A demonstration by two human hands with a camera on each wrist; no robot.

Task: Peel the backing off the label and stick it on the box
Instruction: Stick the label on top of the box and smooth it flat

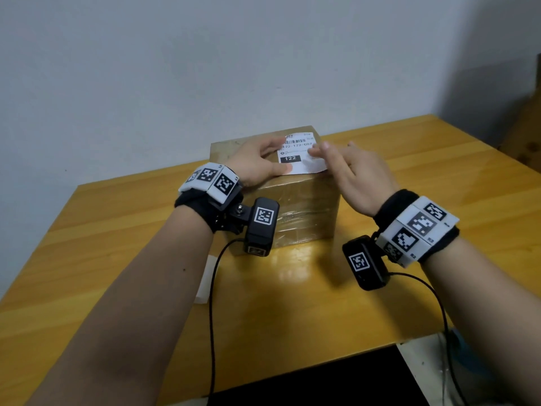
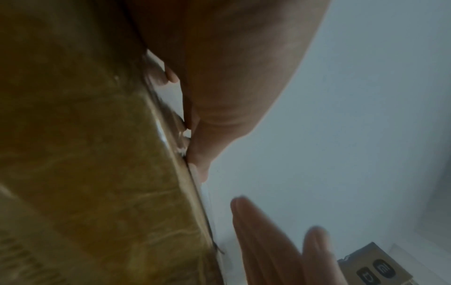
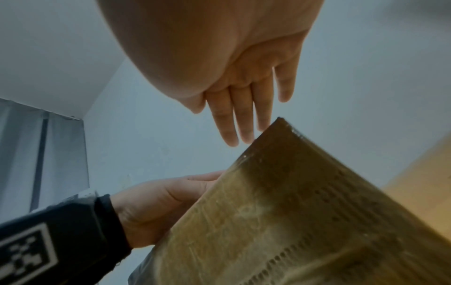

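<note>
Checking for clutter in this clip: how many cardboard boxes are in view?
2. The taped box stands mid-table, the label on its top under both hands. A second box shows in the left wrist view's lower right corner. Others may be out of view.

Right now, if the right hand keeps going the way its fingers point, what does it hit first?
Probably the label on top of the box: the right hand points left across it, fingers straight. Contact isn't clear; next would be the left hand.

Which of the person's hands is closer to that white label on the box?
Left. The left hand rests on the label, on its left edge; the right hand hovers over its right edge.
</note>
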